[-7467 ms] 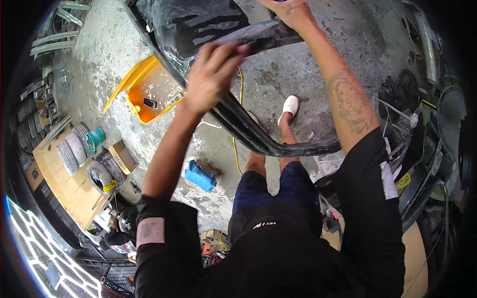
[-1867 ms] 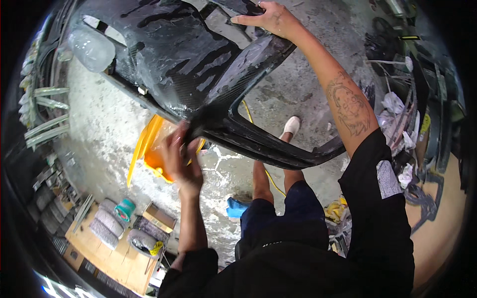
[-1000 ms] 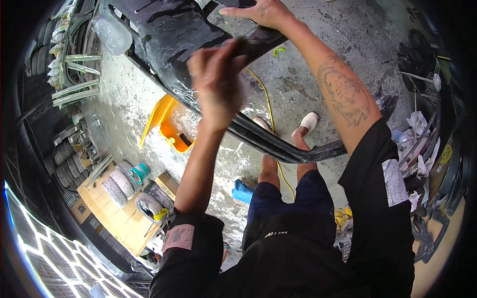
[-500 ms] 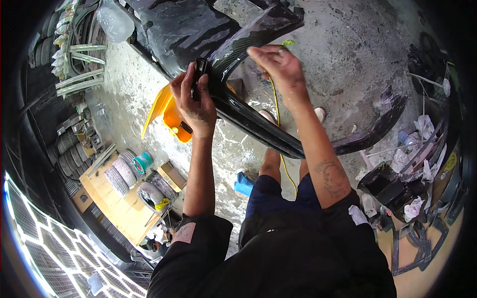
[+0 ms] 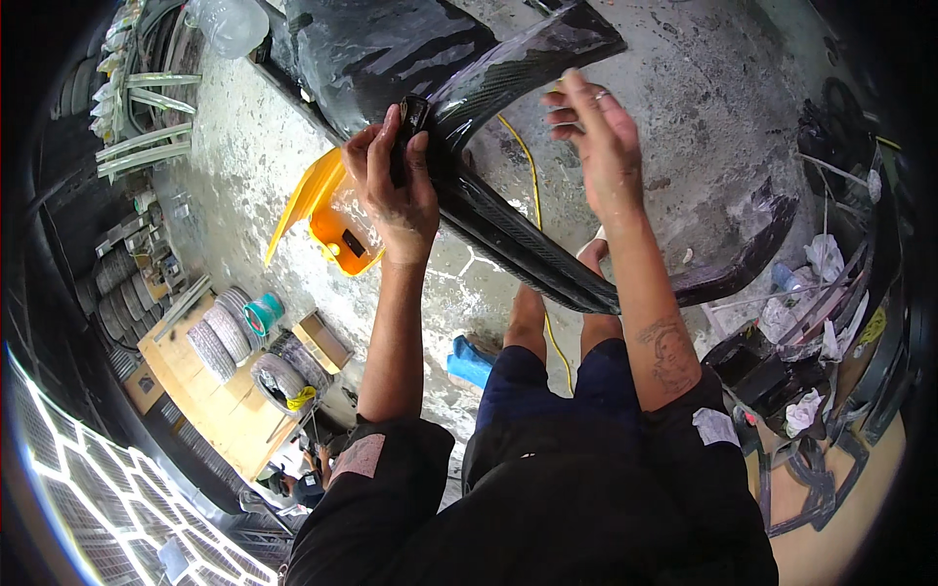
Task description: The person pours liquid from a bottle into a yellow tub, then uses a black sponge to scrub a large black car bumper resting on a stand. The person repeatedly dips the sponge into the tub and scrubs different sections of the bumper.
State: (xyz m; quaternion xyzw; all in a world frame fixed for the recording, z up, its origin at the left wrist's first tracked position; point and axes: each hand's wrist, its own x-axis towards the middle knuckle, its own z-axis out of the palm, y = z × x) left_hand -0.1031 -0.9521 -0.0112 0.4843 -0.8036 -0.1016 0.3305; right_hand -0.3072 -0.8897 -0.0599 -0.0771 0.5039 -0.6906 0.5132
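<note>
A long, glossy black carbon-fibre car body part [image 5: 528,249] with a woven pattern stretches across the middle. It looks wet and forks into a wide arm toward the top right. My left hand [image 5: 396,190] is closed around the raised black end at its left corner, thumb on one side and fingers on the other. My right hand [image 5: 608,146] is held up in the air just right of the forked arm, apart from it. Its fingers are spread with nothing seen in them, and a ring shows on one. Below the left hand, a cut yellow container [image 5: 337,259] holds a small black block [image 5: 353,240].
A wet black panel [image 5: 391,59] lies behind the part. A yellow cord [image 5: 536,186] runs along the stained concrete floor. Tyres [image 5: 283,376] and a teal bucket [image 5: 264,314] stand at left, a blue cloth [image 5: 471,361] near my legs. Crumpled paper and black parts [image 5: 757,366] crowd the right.
My right hand has moved right, off from over the forked arm, and its fingers have spread. My left hand keeps its hold. The whole view has shifted a little.
</note>
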